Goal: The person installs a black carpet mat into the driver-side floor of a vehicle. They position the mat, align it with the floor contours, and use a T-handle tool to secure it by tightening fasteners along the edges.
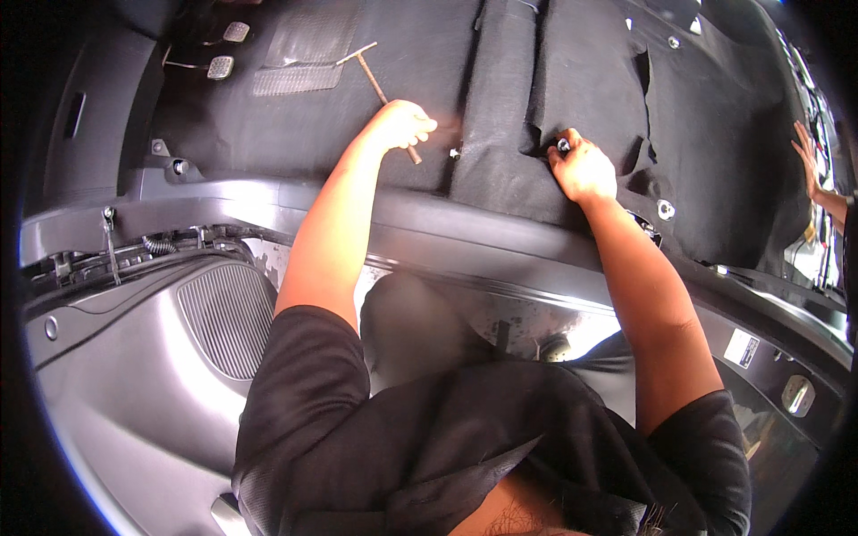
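Observation:
My left hand [407,125] is closed round the shaft of a rusty brown T-handle wrench [372,79]. Its crossbar points away from me, and the lower end of the shaft sticks out below my fist, over the black floor carpet [420,54] of a vehicle. To the right, beyond the raised carpeted ridge [500,89], my right hand [585,170] grips a small dark thing with a shiny round metal end [563,145]. My fingers hide most of it, so its kind is unclear. That hand is low, close to the carpet.
A door sill [420,219] runs across in front of me. Pedals [221,67] stand at the far left, and an open door panel [170,330] with a speaker grille lies near left. Another person's hand [807,161] rests at the far right edge. Slits and bolts dot the carpet.

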The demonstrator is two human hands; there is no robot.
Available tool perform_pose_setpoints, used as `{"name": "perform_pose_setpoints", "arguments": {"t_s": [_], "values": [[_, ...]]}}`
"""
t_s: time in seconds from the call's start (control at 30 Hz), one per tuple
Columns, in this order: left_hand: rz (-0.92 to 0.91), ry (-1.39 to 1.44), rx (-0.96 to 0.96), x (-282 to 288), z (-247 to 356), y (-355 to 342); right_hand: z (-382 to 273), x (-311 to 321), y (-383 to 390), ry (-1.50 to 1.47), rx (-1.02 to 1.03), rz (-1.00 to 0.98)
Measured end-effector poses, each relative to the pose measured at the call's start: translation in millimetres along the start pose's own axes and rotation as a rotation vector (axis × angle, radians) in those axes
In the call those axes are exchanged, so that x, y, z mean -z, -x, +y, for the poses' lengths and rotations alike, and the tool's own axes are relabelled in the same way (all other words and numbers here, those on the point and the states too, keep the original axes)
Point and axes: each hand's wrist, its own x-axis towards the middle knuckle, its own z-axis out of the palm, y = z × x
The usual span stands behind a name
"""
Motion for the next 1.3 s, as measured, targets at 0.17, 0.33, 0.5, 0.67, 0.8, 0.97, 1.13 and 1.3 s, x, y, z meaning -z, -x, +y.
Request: {"name": "perform_pose_setpoints", "arguments": {"t_s": [0.17,0.33,0.5,0.67,0.8,0.97,1.13,1.3], "values": [[0.031,0.025,-0.124,-9.9,-4.1,-4.3,0.0,-0.4,0.0,0.017,0.001,0.005],[0.244,-0.156,-0.339,-16.3,-8.6,4.0,1.3,-4.0,-2.0,-0.001,0.006,0.016],[0.299,-0.294,-0.314,-29.9,-4.6,14.2,1.1,-1.9,-2.1,-0.004,0.009,0.011],[0.198,-0.099,-0.268,-30.3,2.1,20.6,3.8,-4.0,-7.1,0.040,-0.012,0.016],[0.074,0.204,-0.158,-20.3,-8.4,4.1,1.4,-6.0,-2.3,0.030,0.007,0.032],[0.064,0.232,-0.275,-23.8,-24.4,-4.1,0.7,-8.4,-4.7,0.059,0.003,0.034],[-0.084,0.181,-0.330,-17.5,-17.8,-10.4,4.9,-14.1,-8.1,0.034,0.027,0.080],[-0.389,0.139,-0.397,-11.8,-13.7,-30.2,7.1,-20.1,-8.9,0.063,0.041,0.107]]}}
